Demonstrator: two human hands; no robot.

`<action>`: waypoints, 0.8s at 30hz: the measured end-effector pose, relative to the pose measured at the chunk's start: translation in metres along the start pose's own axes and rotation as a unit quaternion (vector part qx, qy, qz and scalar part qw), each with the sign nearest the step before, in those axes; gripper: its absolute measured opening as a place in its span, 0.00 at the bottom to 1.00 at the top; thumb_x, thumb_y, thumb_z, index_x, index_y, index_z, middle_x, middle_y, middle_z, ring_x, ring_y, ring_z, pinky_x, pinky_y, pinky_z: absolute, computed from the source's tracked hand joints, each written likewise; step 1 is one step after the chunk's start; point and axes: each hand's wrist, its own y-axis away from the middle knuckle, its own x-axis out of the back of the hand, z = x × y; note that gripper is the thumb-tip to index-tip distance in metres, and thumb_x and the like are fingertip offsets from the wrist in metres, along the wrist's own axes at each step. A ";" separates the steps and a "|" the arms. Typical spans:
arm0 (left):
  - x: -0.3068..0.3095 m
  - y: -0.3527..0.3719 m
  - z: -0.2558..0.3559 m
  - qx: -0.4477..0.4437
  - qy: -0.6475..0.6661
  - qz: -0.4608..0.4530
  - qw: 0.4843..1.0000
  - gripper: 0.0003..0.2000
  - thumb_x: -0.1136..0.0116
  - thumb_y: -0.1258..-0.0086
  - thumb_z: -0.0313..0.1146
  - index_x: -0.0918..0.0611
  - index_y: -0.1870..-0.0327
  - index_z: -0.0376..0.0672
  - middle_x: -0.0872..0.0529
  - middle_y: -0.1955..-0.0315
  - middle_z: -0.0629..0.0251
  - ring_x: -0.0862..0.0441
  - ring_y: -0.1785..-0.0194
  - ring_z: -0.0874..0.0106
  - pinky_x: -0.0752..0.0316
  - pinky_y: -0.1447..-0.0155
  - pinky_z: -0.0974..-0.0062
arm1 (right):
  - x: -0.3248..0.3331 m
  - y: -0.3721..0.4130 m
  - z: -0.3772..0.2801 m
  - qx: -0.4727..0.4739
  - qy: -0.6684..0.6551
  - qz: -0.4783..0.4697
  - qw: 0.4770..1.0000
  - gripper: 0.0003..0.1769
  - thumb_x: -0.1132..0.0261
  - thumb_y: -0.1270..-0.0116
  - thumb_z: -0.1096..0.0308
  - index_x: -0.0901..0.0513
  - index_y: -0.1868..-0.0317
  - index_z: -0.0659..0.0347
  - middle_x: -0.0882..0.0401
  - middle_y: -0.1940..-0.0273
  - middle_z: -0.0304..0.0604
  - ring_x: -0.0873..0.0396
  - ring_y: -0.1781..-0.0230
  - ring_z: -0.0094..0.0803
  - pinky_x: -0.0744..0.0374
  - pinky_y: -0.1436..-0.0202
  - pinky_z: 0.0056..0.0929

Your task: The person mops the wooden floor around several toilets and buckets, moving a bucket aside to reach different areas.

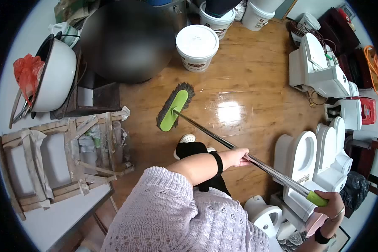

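1. Here we are, and your left hand (238,157) is closed around the middle of the mop (277,174), arm stretched across your front.
2. Out at the far end, your right hand (331,205) is clamped on the green handle tip (317,198)!
3. Down goes the pole at a slant to the green head plate (179,101), its grey fringe (188,89) lying on the shiny wooden floor (155,147), just ahead of your white shoe (188,138).
4. Beyond the mop head stands a lidded white bucket (197,41), upright.
5. Over on your left, a battered wooden frame (71,147); on your right, a crowd of white toilets (305,151), with a black bag (354,191) beside them.
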 end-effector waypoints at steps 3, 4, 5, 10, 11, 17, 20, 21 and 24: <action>0.038 0.007 0.009 0.013 -0.029 0.019 0.999 0.06 0.52 0.49 0.29 0.34 0.79 0.40 0.27 0.77 0.57 0.25 0.68 0.64 0.28 0.59 0.67 | -0.031 -0.009 -0.002 0.016 0.022 -0.010 1.000 0.30 0.33 0.72 0.77 0.26 0.59 0.62 0.24 0.67 0.46 0.27 0.68 0.21 0.31 0.63 0.18; 0.051 0.019 0.012 0.024 -0.035 0.029 0.999 0.05 0.52 0.49 0.29 0.34 0.78 0.39 0.27 0.77 0.57 0.26 0.68 0.63 0.28 0.59 0.67 | -0.047 -0.010 -0.002 0.008 0.010 -0.018 1.000 0.29 0.33 0.71 0.75 0.26 0.59 0.60 0.24 0.68 0.47 0.26 0.69 0.23 0.30 0.63 0.19; 0.070 0.021 0.013 0.038 -0.045 0.035 0.998 0.05 0.52 0.49 0.29 0.33 0.78 0.39 0.27 0.76 0.56 0.26 0.68 0.63 0.28 0.59 0.66 | -0.065 -0.010 -0.005 -0.001 0.000 -0.028 1.000 0.29 0.33 0.69 0.73 0.27 0.58 0.59 0.24 0.69 0.48 0.25 0.69 0.24 0.30 0.64 0.20; 0.185 0.058 0.038 0.058 -0.124 0.133 0.982 0.06 0.52 0.49 0.29 0.32 0.76 0.35 0.26 0.74 0.53 0.25 0.67 0.61 0.27 0.61 0.63 | -0.171 -0.007 -0.049 0.097 0.017 -0.045 0.994 0.28 0.35 0.63 0.60 0.29 0.55 0.49 0.26 0.72 0.50 0.26 0.69 0.42 0.28 0.66 0.30; 0.206 0.062 0.045 0.058 -0.132 0.136 0.980 0.06 0.54 0.48 0.29 0.32 0.75 0.35 0.26 0.74 0.53 0.24 0.68 0.62 0.27 0.61 0.64 | -0.194 -0.009 -0.060 0.118 -0.004 -0.034 0.992 0.29 0.36 0.62 0.58 0.30 0.54 0.49 0.26 0.72 0.50 0.27 0.70 0.44 0.28 0.67 0.31; 0.255 0.105 0.066 0.010 -0.163 0.156 0.974 0.09 0.53 0.50 0.28 0.30 0.68 0.34 0.25 0.74 0.55 0.24 0.70 0.64 0.27 0.63 0.66 | -0.246 -0.008 -0.104 0.139 0.011 -0.071 0.988 0.30 0.38 0.59 0.55 0.31 0.53 0.54 0.26 0.73 0.53 0.27 0.71 0.45 0.28 0.68 0.34; 0.262 0.111 0.049 -0.013 -0.186 0.167 0.968 0.10 0.53 0.49 0.28 0.31 0.65 0.35 0.26 0.73 0.57 0.25 0.69 0.63 0.28 0.63 0.63 | -0.258 0.005 -0.109 0.159 -0.001 -0.092 0.983 0.31 0.38 0.58 0.54 0.33 0.52 0.54 0.26 0.72 0.53 0.27 0.71 0.45 0.28 0.68 0.33; 0.263 0.110 0.044 -0.019 -0.184 0.163 0.969 0.10 0.53 0.49 0.28 0.31 0.65 0.35 0.26 0.73 0.57 0.25 0.69 0.63 0.28 0.63 0.63 | -0.265 0.008 -0.106 0.161 0.004 -0.088 0.983 0.31 0.38 0.58 0.54 0.33 0.52 0.54 0.26 0.72 0.53 0.27 0.71 0.45 0.28 0.68 0.33; 0.278 0.102 0.020 -0.071 -0.084 0.144 0.983 0.12 0.51 0.50 0.26 0.32 0.64 0.37 0.27 0.72 0.59 0.26 0.68 0.65 0.27 0.67 0.63 | -0.285 0.021 -0.092 0.195 -0.018 -0.089 0.977 0.31 0.39 0.57 0.55 0.35 0.50 0.53 0.26 0.71 0.53 0.27 0.71 0.45 0.28 0.68 0.32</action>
